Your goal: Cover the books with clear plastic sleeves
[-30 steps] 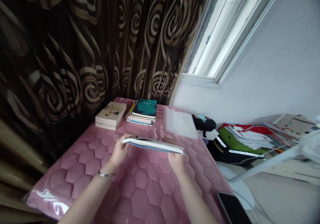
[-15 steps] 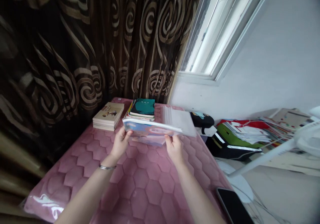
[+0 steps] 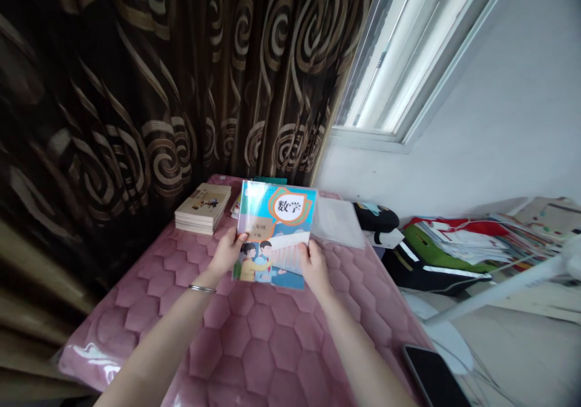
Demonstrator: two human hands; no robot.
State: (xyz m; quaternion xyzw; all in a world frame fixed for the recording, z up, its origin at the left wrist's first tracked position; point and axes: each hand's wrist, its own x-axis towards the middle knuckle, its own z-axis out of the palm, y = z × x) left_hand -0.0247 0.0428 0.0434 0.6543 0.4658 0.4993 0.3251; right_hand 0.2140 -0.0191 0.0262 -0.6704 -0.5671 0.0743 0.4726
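A colourful textbook (image 3: 275, 231) with a blue and orange cover stands tilted up facing me over the pink quilted table top (image 3: 254, 334). My left hand (image 3: 227, 253), with a thin bracelet on its wrist, grips the book's lower left edge. My right hand (image 3: 314, 263) grips its lower right edge. Both hands are closed on the book, thumbs on the cover.
A stack of beige books (image 3: 202, 207) lies at the table's far left by the dark swirl-patterned curtain (image 3: 136, 92). A clear plastic sleeve (image 3: 338, 222) lies at the far right. A dark phone (image 3: 431, 377) sits near the right front edge. Bags and papers (image 3: 454, 250) lie beyond on the right.
The book was held flat and edge-on a second ago; both hands have tipped it up, and its front cover now faces me. It hides most of the second book stack behind.
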